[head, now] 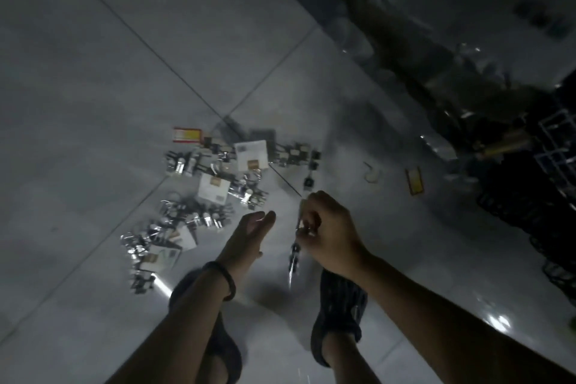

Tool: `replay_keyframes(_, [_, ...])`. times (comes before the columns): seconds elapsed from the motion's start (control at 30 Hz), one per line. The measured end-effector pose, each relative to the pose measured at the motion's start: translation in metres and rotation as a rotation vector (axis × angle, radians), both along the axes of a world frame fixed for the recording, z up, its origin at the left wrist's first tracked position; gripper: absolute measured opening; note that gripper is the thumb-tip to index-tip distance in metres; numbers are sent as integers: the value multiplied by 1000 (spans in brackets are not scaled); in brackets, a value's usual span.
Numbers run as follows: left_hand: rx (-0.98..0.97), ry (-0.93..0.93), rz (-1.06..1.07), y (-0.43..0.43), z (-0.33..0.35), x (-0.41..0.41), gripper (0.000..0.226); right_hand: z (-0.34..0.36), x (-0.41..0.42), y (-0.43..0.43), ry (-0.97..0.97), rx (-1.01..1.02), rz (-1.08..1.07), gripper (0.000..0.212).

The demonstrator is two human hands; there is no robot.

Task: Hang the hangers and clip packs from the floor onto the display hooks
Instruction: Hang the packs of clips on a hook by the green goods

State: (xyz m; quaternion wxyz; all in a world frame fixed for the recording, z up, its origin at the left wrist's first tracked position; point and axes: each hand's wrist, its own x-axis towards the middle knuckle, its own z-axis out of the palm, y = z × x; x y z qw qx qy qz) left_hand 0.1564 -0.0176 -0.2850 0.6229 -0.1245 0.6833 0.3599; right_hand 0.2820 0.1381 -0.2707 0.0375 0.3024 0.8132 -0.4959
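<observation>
Above the tiled floor (93, 72), at frame centre, the right hand (327, 234) is curled round a clip pack (294, 256), fingers closed on its upper part. The pack is seen edge-on as a narrow strip. Its long axis runs near-vertical in the frame: one end shows just above the fist, and the other points down toward the person's feet, leaning slightly to the left.

Just beside it, not touching, the left hand (249, 234) is held with fingers straight and together, holding nothing. A dark wristband (226, 282) sits on the left wrist.

The remaining clip packs (215, 187) lie in a loose pile on the floor beyond the left hand, several with white backing cards facing up. A red-and-yellow card (187, 135) lies at the pile's far edge.

Two dark shoes (339, 305) stand on the floor beneath the forearms. The floor is pale, glossy tile with dark grout lines. At the right edge stands a dim wire rack (558, 140); its contents are too dark to identify.
</observation>
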Motion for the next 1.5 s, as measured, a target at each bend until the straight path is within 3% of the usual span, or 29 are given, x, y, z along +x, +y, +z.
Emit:
replay_keyframes(0.1, [64,-207,278,-20,3,-18,96,21,-43,-27,25,-246,22,32])
replay_keyframes(0.17, [145,-283,356,-34,2,-24,84,27,-63,-37,10,-363,79,39])
replay_keyframes(0.27, [201,-235,573,-50,-3,-28,44,14,-76,-36,-40,-209,265,59])
replay_keyframes(0.33, [180,-171,720,-65,-16,-30,53,-8,-82,-26,-144,-66,317,67])
replay_keyframes(0.4, [161,-122,764,-78,-27,-31,68,-38,-97,-14,-211,61,273,60])
replay_keyframes(0.47, [129,-54,756,-91,-38,-30,66,-80,-123,0,-246,250,264,54])
replay_keyframes(0.53, [99,1,737,-101,-45,-28,52,-112,-157,10,-324,348,311,70])
replay_keyframes(0.63, [71,15,712,-113,-56,-21,50,-144,-187,12,-442,359,442,97])
replay_keyframes(0.73, [28,8,712,-123,-64,-14,39,-164,-176,8,-550,371,441,78])
replay_keyframes(0.8, [-2,-10,703,-123,-63,-10,36,-162,-160,9,-509,202,299,56])
replay_keyframes(1.0, [-27,-27,733,-112,-47,0,36,-93,-123,21,-421,-25,-99,18])
replay_keyframes(1.1, [-13,-15,738,-99,-28,-1,32,-37,-104,21,-399,-114,-134,28])
replay_keyframes(1.2, [38,-34,751,-81,0,-6,42,22,-91,10,-289,-547,-367,27])
replay_keyframes(1.3, [99,-80,795,-56,45,-14,38,67,-81,-2,-156,-743,-487,27])
replay_keyframes(1.4, [173,-85,827,-31,97,-22,22,113,-79,-14,-62,-712,-519,22])
replay_keyframes(1.5, [282,-123,779,-13,155,-27,45,167,-74,-24,-58,-652,-511,15])
